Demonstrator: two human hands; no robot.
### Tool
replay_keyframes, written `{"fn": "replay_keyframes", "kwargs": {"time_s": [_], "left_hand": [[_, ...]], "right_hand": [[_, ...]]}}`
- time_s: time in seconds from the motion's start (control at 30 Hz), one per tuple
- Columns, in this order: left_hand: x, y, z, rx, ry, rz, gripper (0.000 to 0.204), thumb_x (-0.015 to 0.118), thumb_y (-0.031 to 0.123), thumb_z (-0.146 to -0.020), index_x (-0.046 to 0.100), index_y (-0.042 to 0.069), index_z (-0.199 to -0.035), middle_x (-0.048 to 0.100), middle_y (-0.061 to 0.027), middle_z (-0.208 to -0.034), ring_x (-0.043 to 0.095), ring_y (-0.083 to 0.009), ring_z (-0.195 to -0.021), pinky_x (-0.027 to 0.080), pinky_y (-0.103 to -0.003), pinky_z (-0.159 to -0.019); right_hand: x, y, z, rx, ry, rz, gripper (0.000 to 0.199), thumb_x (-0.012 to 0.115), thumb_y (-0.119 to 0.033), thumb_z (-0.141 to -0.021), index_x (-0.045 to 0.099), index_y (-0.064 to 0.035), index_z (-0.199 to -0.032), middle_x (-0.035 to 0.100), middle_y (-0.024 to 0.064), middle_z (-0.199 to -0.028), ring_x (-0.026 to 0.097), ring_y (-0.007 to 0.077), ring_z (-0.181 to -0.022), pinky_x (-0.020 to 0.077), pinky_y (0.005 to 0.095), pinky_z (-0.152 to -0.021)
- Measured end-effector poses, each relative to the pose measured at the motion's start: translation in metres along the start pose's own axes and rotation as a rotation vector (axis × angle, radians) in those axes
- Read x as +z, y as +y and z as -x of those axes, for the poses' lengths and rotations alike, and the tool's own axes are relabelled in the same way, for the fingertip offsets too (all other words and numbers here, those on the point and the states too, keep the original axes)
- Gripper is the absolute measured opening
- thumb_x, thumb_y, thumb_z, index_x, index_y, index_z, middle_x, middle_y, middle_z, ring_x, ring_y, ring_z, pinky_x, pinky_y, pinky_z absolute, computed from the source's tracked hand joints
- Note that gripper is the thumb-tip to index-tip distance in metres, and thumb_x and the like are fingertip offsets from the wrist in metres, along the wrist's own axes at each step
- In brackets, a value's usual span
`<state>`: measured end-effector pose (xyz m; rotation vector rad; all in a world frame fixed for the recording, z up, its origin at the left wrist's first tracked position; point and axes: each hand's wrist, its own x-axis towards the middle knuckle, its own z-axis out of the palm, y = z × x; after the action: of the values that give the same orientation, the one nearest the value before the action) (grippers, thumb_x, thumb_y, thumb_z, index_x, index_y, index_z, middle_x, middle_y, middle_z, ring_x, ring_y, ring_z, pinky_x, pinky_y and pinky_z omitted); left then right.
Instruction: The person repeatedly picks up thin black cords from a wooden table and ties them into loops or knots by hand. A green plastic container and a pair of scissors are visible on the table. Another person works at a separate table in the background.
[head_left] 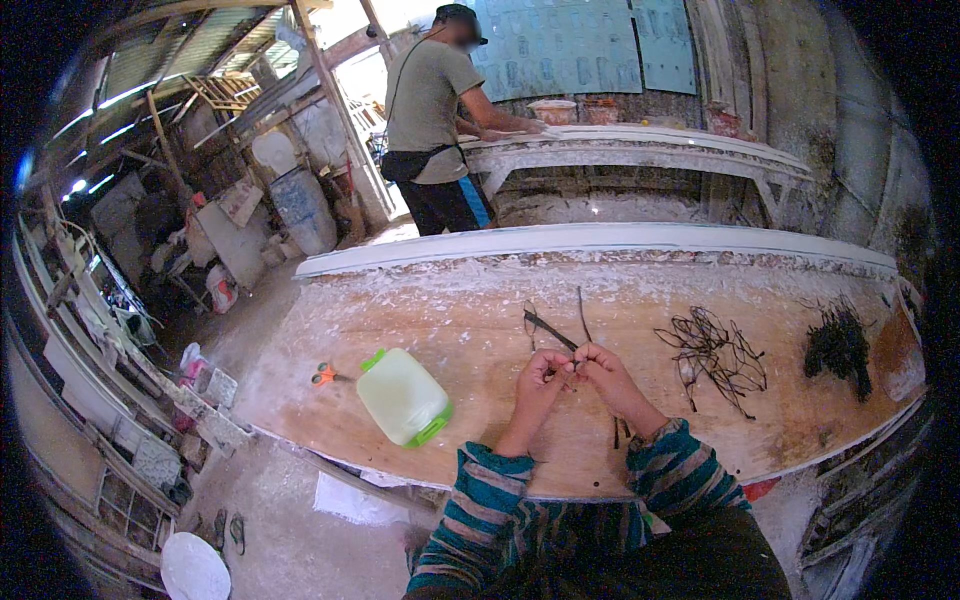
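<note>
A thin dark strip (552, 331) is pinched between the two hands above the dusty wooden workbench (460, 320), near the picture's centre. The left hand (541, 374) is closed, its fingertips clamped on the near end of the strip; the right hand (603, 371) is pressed against it at 3 o'clock, fingers likewise clenched on the same strip, whose free ends run off toward 11 and 12 o'clock. A loose tangle of dark strips (713, 357) is seen at 3 o'clock from the hands, and a denser dark bundle (838, 345) lies further out the same way. At 9 o'clock lies a pale jug with green caps (403, 396), with orange-handled scissors (325, 376) just beyond it. At 11 o'clock, well apart, another person (432, 120) is bent over a white bench (640, 150).
</note>
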<state>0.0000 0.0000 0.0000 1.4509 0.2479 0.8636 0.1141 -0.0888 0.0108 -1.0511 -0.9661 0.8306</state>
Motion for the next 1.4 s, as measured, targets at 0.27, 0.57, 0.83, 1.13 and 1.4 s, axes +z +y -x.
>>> {"fn": "replay_keyframes", "kwargs": {"time_s": [0.27, 0.57, 0.83, 1.13, 1.4], "left_hand": [[0.003, 0.002, 0.005, -0.019, 0.071, -0.151, 0.015, 0.056, 0.015, -0.084, 0.054, 0.004, -0.093, 0.058, -0.003, -0.087, 0.053, -0.0115, -0.08, 0.044, -0.024, -0.07], [0.002, -0.002, 0.002, 0.019, 0.139, -0.167, 0.019, 0.06, 0.011, -0.08, 0.058, 0.003, -0.097, 0.059, -0.0015, -0.088, 0.052, -0.0088, -0.076, 0.041, -0.022, -0.065], [0.0, 0.001, 0.002, 0.02, 0.125, -0.14, 0.019, 0.062, 0.012, -0.078, 0.06, 0.004, -0.095, 0.058, 0.0032, -0.076, 0.044, -0.0022, -0.055, 0.033, -0.016, -0.046], [-0.003, 0.003, 0.002, -0.108, 0.082, -0.06, 0.019, 0.063, 0.014, -0.078, 0.061, 0.006, -0.095, 0.057, 0.0052, -0.072, 0.042, -0.0013, -0.053, 0.032, -0.016, -0.045], [-0.008, -0.002, 0.0, -0.132, 0.076, -0.013, 0.011, 0.063, 0.012, -0.079, 0.062, 0.006, -0.088, 0.058, 0.0054, -0.073, 0.045, -0.001, -0.057, 0.033, -0.016, -0.048]], "right_hand": [[0.005, -0.017, 0.008, 0.058, -0.002, -0.017, 0.005, 0.053, -0.003, -0.082, 0.053, -0.0051, -0.086, 0.054, -0.0018, -0.08, 0.05, 0.0052, -0.073, 0.0404, 0.0199, -0.066], [0.005, 0.005, 0.001, -0.113, 0.108, 0.164, 0.01, 0.057, -0.005, -0.081, 0.059, -0.0011, -0.09, 0.059, 0.0008, -0.083, 0.054, 0.0094, -0.078, 0.0433, 0.0228, -0.07], [0.003, 0.005, 0.001, -0.145, 0.107, 0.214, 0.009, 0.059, -0.005, -0.079, 0.06, -0.0017, -0.087, 0.06, 0.0024, -0.082, 0.054, 0.0102, -0.078, 0.0437, 0.0239, -0.071], [0.001, 0.005, 0.0, -0.221, 0.081, 0.192, 0.011, 0.058, -0.003, -0.081, 0.055, -0.0029, -0.091, 0.057, -0.0007, -0.081, 0.051, 0.0059, -0.075, 0.0405, 0.0188, -0.068], [0.016, -0.028, 0.006, -0.356, 0.028, 0.494, 0.011, 0.059, -0.006, -0.081, 0.061, -0.0038, -0.092, 0.055, 0.0007, -0.086, 0.05, 0.008, -0.078, 0.0393, 0.0208, -0.068]]}}
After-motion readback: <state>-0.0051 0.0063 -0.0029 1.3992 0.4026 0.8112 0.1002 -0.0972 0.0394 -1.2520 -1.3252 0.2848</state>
